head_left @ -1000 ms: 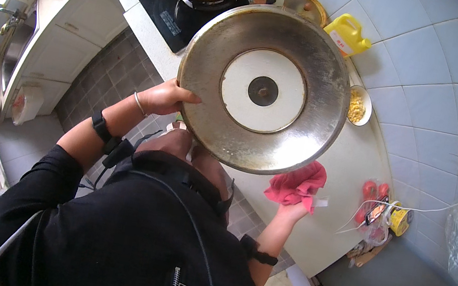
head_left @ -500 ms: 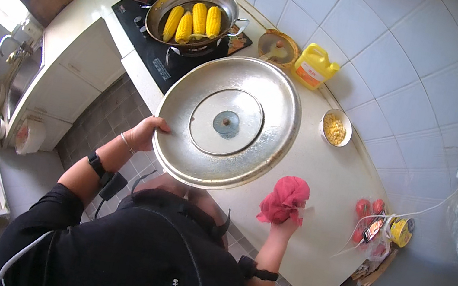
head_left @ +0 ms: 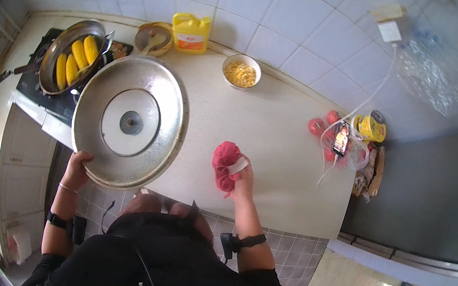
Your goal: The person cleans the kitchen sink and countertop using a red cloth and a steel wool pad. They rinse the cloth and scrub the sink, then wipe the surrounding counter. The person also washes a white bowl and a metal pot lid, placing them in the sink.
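Note:
A large round metal pan lid (head_left: 132,107) is held up at the left, its underside with a central disc facing me. My left hand (head_left: 77,170) is closed on its near-left rim. In my right hand (head_left: 243,186) is a crumpled red cloth (head_left: 225,164) with a pale tag, held over the counter's front part. Beyond the lid, a steel pan (head_left: 53,58) with several yellow corn cobs (head_left: 72,69) stands on the black stove (head_left: 27,84). The lid hides part of the stove.
Along the tiled wall stand a small pan-like vessel (head_left: 154,38), a yellow jug (head_left: 190,34) and a white bowl (head_left: 240,85) of corn kernels. On the white counter (head_left: 288,190), bagged tomatoes (head_left: 317,126), a phone (head_left: 340,139) on a cable (head_left: 378,91) and a yellow tub (head_left: 371,129) sit at the right.
My view has swung to the right, so the stove and jug appear farther left. The lid remains in my left hand and the red cloth in my right.

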